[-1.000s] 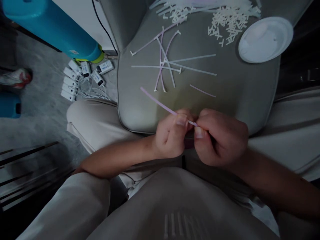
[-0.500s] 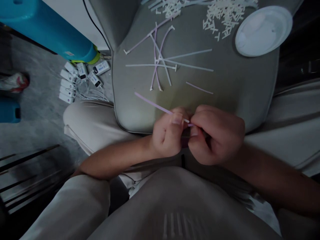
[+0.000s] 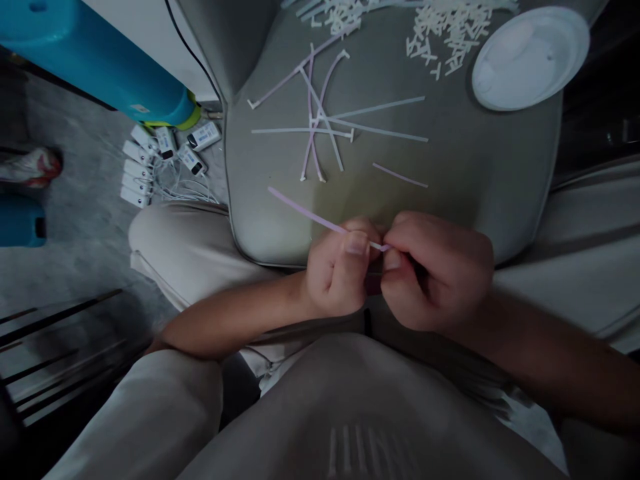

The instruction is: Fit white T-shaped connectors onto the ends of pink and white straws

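My left hand (image 3: 339, 267) is closed in a pinch around a thin purple tube (image 3: 305, 212), whose free end sticks out up and to the left. Between the two hands a small white connector (image 3: 375, 245) pokes out past my left thumb. Pinched in my right hand (image 3: 435, 270) is a second purple tube piece (image 3: 385, 247); only its short tip shows, meeting the connector's end. The rest of that piece is hidden by the fingers. Both hands are just over the front edge of the grey chair seat (image 3: 270, 227).
Joined purple and clear tubes (image 3: 313, 123) lie crossed on the seat. A loose purple tube (image 3: 400, 175) lies nearer the hands. Farther back are piles of white connectors (image 3: 450, 30) and a white bowl (image 3: 530, 60). White power adapters (image 3: 137, 177) with cables sit on the floor at left.
The tip of the right hand's purple tube was just below the connector's end; now the two meet in line. Both hands have shifted very slightly right.
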Tool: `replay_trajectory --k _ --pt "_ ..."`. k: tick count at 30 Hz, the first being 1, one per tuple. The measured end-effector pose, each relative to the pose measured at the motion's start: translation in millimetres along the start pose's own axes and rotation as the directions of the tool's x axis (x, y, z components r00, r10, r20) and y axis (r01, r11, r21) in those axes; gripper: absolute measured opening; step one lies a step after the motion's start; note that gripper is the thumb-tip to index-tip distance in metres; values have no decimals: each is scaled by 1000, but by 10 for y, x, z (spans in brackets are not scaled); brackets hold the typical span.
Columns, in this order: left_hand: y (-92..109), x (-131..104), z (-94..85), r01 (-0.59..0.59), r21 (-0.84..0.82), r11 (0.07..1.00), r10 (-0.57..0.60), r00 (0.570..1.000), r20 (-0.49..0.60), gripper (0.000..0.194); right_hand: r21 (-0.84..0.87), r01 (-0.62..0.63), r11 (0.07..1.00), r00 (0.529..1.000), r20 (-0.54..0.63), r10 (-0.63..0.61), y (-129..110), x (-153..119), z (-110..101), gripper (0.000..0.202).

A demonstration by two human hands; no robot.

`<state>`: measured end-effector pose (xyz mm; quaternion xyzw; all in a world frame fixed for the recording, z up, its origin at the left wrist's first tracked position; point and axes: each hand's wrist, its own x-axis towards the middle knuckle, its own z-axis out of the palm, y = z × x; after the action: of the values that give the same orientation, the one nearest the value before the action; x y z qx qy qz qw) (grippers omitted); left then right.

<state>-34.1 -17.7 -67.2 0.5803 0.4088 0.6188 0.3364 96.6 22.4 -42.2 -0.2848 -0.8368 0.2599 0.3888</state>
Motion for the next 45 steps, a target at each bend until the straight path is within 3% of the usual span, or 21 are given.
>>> replay_trajectory --k 8,13,20,28,34,41,45 --pt "-51 -24 65 -18 -154 988 4 996 -89 37 15 -5 1000 1000 19 5 -3 -16 -2 25" --pt "-60 -18 71 -14 -192 981 0 997 -76 37 18 13 1000 1000 9 -14 2 -11 3 24" --pt "-9 25 6 -3 -64 998 3 1000 -2 41 11 28 1000 1000 -2 -28 4 2 5 25" --pt "-16 16 15 -27 8 1000 27 999 -29 37 -35 33 999 999 -4 -33 5 -22 16 25" --pt "-9 21 31 -66 -16 998 65 997 -51 36 -37 37 999 999 -10 -38 11 -33 50 22" --pt "16 -8 35 22 -69 997 -24 999 -32 38 -20 130 991 991 -31 -130 36 -25 9 24" --pt "-7 -6 50 -29 -130 991 26 999 -24 36 -14 108 994 993 -53 -109 28 -42 20 21"
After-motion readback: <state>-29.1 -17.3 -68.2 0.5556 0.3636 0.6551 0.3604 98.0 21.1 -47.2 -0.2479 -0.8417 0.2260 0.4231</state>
